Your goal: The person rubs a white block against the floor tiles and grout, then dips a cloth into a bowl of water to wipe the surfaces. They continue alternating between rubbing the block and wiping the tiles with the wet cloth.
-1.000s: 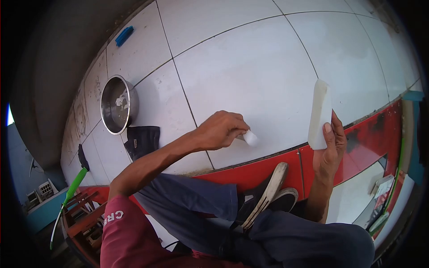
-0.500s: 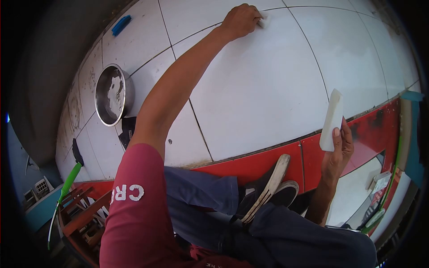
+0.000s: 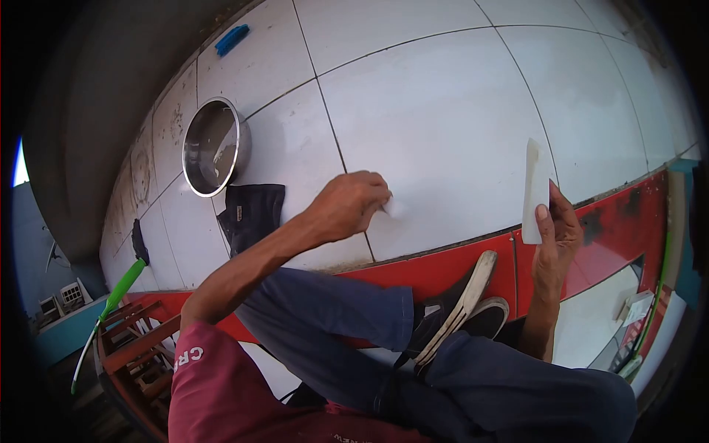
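Note:
My left hand [image 3: 351, 205] pinches a small white piece [image 3: 395, 208], blurred by motion, against the white tiled surface [image 3: 443, 133] near its front edge. In my right hand [image 3: 557, 230] is a long, flat white block [image 3: 535, 193] that looks like foam sponge, held upright between the thumb and fingers over the red front edge. Left of my left hand stands a round steel basin [image 3: 245, 151] with some water in it. A black folded cloth item or bag [image 3: 255, 210] lies between the basin and my left forearm.
A blue brush [image 3: 232, 40] lies at the far left of the tiles. A green-handled tool [image 3: 122, 284] leans at the left edge, near a brown slatted wooden piece [image 3: 140, 340]. My legs and black shoes [image 3: 458, 310] rest against the red side [image 3: 509, 273].
My left hand has come back from the far tiles towards me with the small white piece. My right hand still holds the white block, slightly turned. The view has shifted a little.

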A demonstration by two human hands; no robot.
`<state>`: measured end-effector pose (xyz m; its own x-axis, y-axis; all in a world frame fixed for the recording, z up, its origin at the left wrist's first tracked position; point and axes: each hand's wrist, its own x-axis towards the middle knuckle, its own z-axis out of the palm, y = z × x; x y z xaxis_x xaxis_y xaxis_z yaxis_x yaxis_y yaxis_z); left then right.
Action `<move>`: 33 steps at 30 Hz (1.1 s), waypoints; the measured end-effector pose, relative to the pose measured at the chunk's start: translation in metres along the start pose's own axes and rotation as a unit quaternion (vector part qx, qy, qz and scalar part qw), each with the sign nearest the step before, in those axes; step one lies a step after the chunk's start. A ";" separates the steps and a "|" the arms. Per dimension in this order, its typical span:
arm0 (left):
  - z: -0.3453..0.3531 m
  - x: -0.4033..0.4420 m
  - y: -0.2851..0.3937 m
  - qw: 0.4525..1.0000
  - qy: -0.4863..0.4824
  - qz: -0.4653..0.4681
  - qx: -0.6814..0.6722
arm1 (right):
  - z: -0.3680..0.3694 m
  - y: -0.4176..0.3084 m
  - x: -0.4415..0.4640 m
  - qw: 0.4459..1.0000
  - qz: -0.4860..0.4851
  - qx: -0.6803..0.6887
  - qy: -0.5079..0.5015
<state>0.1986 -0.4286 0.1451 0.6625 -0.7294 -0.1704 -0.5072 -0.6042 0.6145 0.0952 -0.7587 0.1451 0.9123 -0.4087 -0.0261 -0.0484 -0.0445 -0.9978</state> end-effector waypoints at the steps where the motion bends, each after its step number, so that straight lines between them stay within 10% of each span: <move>1: -0.024 0.020 -0.009 0.998 0.048 -0.018 -0.031 | -0.002 0.000 -0.001 1.000 0.002 -0.006 -0.002; 5: -0.091 0.141 -0.067 0.958 0.264 0.010 0.110 | -0.006 0.001 -0.007 1.000 0.010 -0.019 0.007; 10: -0.068 0.234 -0.150 0.950 0.231 -0.022 0.209 | -0.009 0.009 -0.012 0.997 0.012 -0.061 0.041; 14: -0.024 0.201 -0.139 0.937 0.306 0.022 0.167 | -0.017 0.015 -0.013 0.997 0.027 -0.063 0.043; 27: 0.044 -0.051 0.003 0.991 0.030 -0.093 -0.093 | 0.010 0.006 -0.006 0.998 -0.034 -0.053 -0.024; 33: -0.090 0.073 -0.091 0.946 0.296 -0.081 0.108 | -0.001 0.010 -0.016 0.995 -0.033 -0.082 -0.036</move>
<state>0.3427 -0.3979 0.1463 0.9011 -0.3534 0.2512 -0.4312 -0.7910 0.4341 0.0799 -0.7538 0.1357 0.9420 -0.3343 0.0294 -0.0476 -0.2197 -0.9744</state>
